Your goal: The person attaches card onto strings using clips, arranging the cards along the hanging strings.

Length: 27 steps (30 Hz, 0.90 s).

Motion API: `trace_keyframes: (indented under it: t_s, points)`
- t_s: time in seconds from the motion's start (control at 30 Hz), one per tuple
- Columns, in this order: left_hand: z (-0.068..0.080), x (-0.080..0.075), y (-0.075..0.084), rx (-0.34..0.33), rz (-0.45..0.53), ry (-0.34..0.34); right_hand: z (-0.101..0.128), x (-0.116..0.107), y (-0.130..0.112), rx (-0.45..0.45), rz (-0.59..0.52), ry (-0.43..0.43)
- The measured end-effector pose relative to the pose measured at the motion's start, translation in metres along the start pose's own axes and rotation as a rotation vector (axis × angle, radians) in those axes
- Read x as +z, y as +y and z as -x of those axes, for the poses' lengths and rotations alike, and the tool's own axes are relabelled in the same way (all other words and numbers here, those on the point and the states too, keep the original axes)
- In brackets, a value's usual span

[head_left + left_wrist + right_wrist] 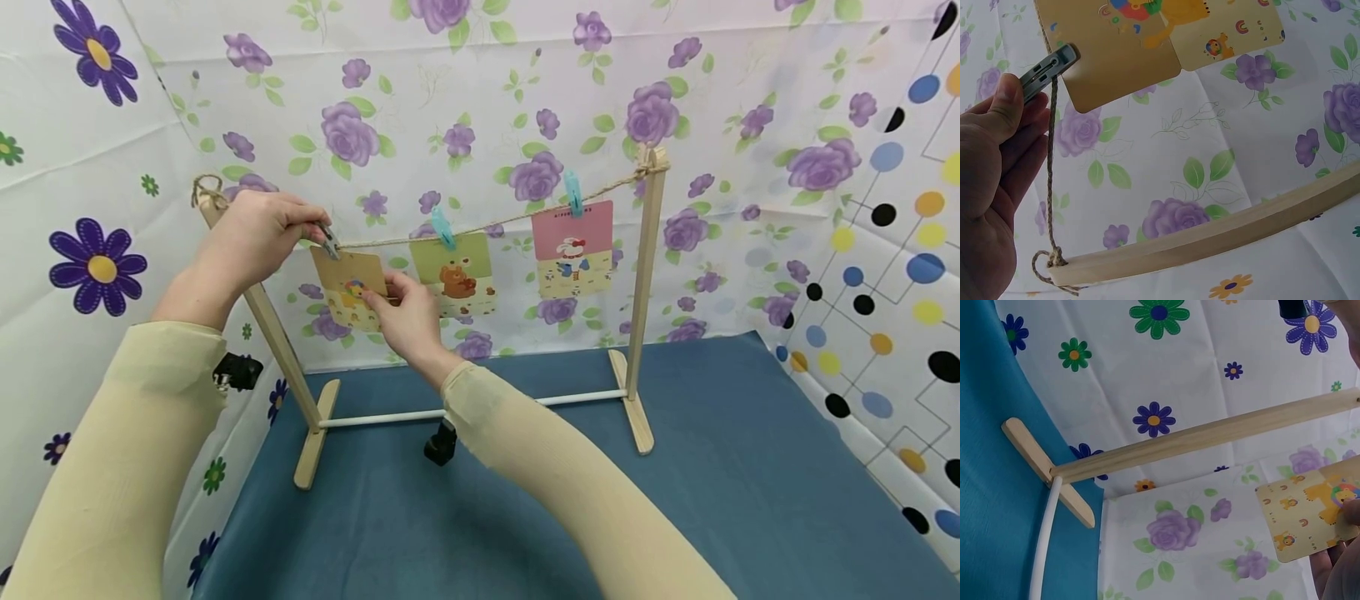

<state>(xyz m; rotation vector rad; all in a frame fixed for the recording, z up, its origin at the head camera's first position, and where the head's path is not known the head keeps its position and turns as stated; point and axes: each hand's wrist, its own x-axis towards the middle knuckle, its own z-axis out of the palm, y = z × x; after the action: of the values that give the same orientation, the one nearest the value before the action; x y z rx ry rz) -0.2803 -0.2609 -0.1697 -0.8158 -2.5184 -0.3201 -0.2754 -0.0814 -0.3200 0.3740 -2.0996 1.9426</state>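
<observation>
My left hand (255,237) pinches a grey clothespin (1052,67) at the twine (1052,169), near its left end. The clothespin's tip meets the top edge of a tan card with a lion picture (347,268). With thumb and fingers, my right hand (411,323) holds that card by its right edge, just under the twine. In the right wrist view the card (1294,509) shows its lower yellow part, and the hand is partly cut off. Whether the clothespin grips both card and twine is hard to tell.
A green bear card (453,271) and a pink rabbit card (573,242) hang from blue clothespins (442,227). Wooden posts (647,275) on feet hold the twine, joined by a white rod (382,417). Blue cloth (720,467) lies below, with flowered sheets behind.
</observation>
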Motion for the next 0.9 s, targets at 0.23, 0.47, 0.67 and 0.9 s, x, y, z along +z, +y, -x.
trace_keyframes:
  t_s: [0.23,0.47,0.67,0.9]
  points:
    - [0.001,0.000,0.000,-0.001,0.023,-0.017,0.001,-0.001,0.000,0.000,-0.015,0.001]
    - [0.000,0.000,-0.003,0.062,0.043,-0.027,-0.001,-0.005,0.002,0.007,-0.025,0.015]
    - [0.004,0.004,-0.003,0.057,0.061,-0.015,0.001,-0.010,0.005,0.006,-0.002,0.004]
    - [0.013,0.010,-0.003,0.038,0.021,0.053,0.015,-0.027,0.013,0.004,0.030,-0.108]
